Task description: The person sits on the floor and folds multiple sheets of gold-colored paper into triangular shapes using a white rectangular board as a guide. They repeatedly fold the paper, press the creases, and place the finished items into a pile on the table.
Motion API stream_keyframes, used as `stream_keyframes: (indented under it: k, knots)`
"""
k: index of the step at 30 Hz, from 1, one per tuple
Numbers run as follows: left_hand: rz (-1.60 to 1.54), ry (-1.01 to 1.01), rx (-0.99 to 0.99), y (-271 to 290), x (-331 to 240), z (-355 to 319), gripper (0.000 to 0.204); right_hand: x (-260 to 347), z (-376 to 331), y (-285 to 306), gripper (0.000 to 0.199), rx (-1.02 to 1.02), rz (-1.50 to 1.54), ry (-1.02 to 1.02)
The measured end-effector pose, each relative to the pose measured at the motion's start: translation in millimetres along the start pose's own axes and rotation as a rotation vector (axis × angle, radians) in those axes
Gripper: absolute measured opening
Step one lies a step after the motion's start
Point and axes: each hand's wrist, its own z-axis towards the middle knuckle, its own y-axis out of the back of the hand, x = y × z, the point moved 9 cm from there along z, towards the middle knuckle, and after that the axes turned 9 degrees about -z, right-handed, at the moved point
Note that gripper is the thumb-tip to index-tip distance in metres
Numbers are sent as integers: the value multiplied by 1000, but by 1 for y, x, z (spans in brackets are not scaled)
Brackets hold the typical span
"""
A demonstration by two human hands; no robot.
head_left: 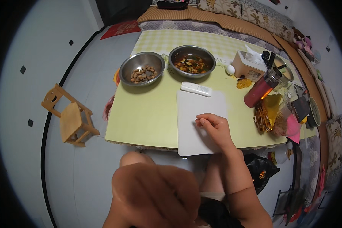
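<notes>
A: What's closest to the lens?
B: The left hand (155,195), a blur; I cannot tell its fingers. The right hand (213,127) rests curled, fingers together, on the white board (195,114).
A: The bowls?
B: One steel bowl (142,68) holds nuts, the other bowl (192,60) dark mixed food.
A: Room?
B: The board overhangs the green table's (144,114) near edge; a wooden chair (70,116) stands apart on the floor at left.
</notes>
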Motion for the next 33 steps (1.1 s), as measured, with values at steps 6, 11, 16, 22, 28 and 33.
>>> stream_keyframes:
  k: [6, 11, 16, 22, 28, 33]
  knots:
    - [211, 357, -39, -5, 20, -12, 3, -3, 4, -1, 20, 3, -26, 19]
    - [219, 721, 4, -2, 49, -30, 8, -3, 5, -7, 21, 22, -94, 23]
    - [-343, 900, 84, -34, 76, -48, 8, -1, 4, -6, 20, 8, -111, 4]
    - [-234, 487, 432, -29, 45, -25, 12, -11, 4, -1, 20, 4, -62, 8]
    - [-185, 371, 277, -22, 19, -10, 8, -5, 7, -9, 20, 30, -52, 32]
    - [-214, 851, 110, -33, 56, -46, 6, -7, 11, -11, 22, 39, -88, 30]
